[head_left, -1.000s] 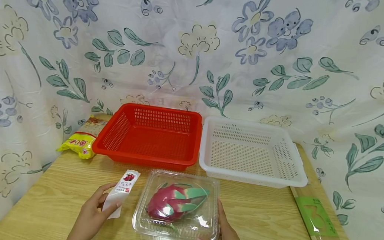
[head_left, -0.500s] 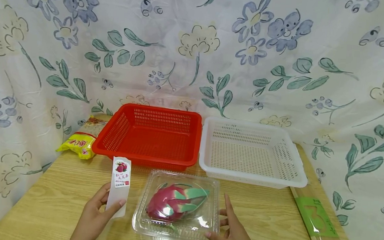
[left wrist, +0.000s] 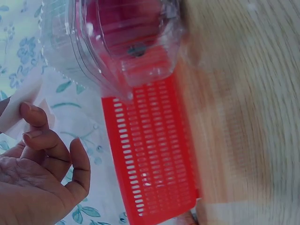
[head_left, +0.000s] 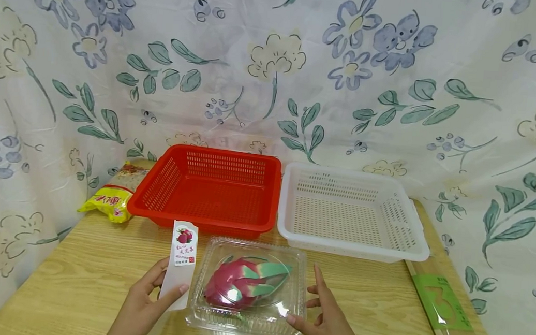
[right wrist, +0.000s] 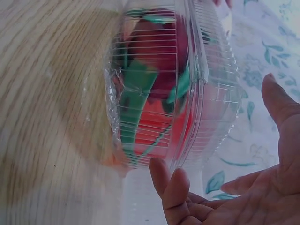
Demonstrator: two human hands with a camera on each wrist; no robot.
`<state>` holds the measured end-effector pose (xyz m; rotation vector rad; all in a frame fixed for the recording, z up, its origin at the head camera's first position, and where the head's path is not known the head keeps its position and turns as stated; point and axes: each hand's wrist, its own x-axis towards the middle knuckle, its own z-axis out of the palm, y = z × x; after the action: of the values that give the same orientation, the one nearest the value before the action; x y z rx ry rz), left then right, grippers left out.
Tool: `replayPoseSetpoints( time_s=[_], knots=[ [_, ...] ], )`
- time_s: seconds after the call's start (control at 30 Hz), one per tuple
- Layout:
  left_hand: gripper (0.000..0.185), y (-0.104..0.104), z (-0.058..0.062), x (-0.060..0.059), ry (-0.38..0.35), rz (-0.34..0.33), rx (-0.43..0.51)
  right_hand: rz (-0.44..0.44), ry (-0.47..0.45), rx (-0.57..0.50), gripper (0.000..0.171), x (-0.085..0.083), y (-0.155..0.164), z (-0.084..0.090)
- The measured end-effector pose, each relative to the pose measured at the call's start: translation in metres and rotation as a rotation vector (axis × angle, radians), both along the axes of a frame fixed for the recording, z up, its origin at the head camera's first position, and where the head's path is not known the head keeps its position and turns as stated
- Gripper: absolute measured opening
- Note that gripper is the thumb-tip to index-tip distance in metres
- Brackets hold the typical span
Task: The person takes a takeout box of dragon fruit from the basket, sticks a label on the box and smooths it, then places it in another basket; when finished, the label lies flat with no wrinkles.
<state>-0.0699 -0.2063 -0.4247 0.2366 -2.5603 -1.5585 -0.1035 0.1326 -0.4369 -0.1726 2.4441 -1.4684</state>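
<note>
My left hand [head_left: 147,299] pinches a white paper strip [head_left: 179,280] between thumb and fingers. Stuck on the strip is a label [head_left: 185,247] with a red dragon fruit picture and printed characters. The strip's right side overlaps the left edge of a clear plastic clamshell box [head_left: 297,273], which sits closed on the table. Inside the box lies a pink dragon fruit [head_left: 226,285] with green scales. At the box's right side is my right hand [head_left: 329,320], fingers extended and thumb tip at the lid's lower right corner. The right wrist view shows its fingertips [right wrist: 159,173] close by the box wall.
Behind the box stand a red plastic basket [head_left: 205,223] and a white one [head_left: 351,250], side by side. A yellow food bag [head_left: 112,198] lies left of the red basket. On the right edge lies a long pack with a green label [head_left: 442,304].
The paper strip was tilted, then turned upright and swung left; now it has come right to the box's left edge. My right hand's fingers have come away from the box's side.
</note>
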Motion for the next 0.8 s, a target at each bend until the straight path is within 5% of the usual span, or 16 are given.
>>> replayPoseSetpoints(
  time_s=[0.27, 0.8],
  knots=[
    [0.054, 0.012, 0.002, -0.001, 0.057, -0.031, 0.039, -0.023, -0.021, 0.018, 0.102, -0.002, 0.001, 0.003],
    [0.055, 0.028, 0.002, -0.003, 0.013, -0.071, 0.078, 0.003, -0.014, 0.041, 0.1, -0.002, 0.002, 0.008]
  ],
)
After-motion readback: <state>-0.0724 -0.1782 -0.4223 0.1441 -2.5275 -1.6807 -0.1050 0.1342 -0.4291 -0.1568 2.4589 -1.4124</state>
